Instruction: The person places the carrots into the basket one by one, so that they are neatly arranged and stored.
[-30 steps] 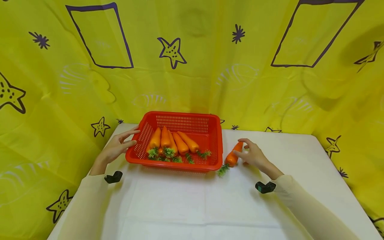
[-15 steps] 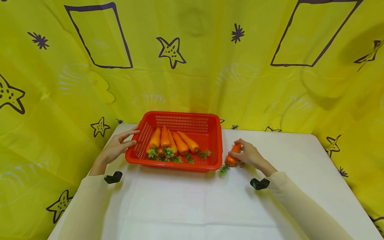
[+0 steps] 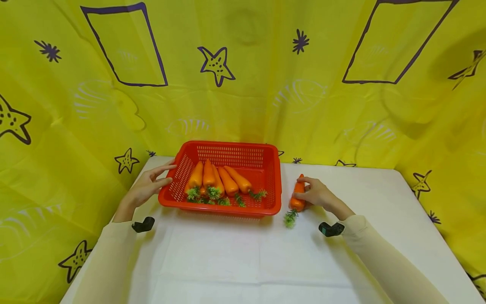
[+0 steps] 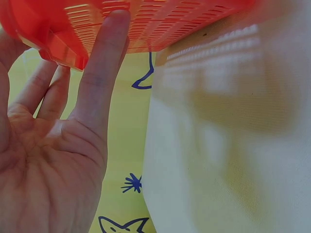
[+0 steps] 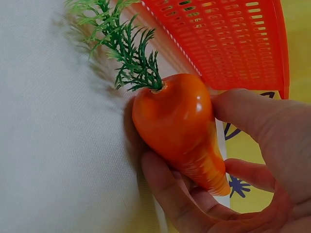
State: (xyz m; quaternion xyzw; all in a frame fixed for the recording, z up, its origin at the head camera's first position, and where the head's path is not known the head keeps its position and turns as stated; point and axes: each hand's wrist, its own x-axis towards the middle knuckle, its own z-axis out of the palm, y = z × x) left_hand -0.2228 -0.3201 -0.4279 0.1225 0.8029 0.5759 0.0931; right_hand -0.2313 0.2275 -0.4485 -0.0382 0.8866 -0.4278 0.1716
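Observation:
A red slotted plastic basket stands at the back of the table and holds several glossy orange carrots with feathery green tops. My left hand touches the basket's left side with extended fingers. In the left wrist view, the straight thumb lies against the slotted wall. Right of the basket, a single carrot lies on the cloth with its tip pointing away from me. My right hand pinches it from the right. The right wrist view shows thumb and fingers around the orange body.
A white cloth covers the table. Yellow curtains printed with stars and frames hang close behind and along both sides. A small black device sits at the left wrist and another black device at the right.
My right hand has closed in on the carrot beside the basket. The carrot has turned more upright in the head view, its green top shifting right. The left hand and basket stay put.

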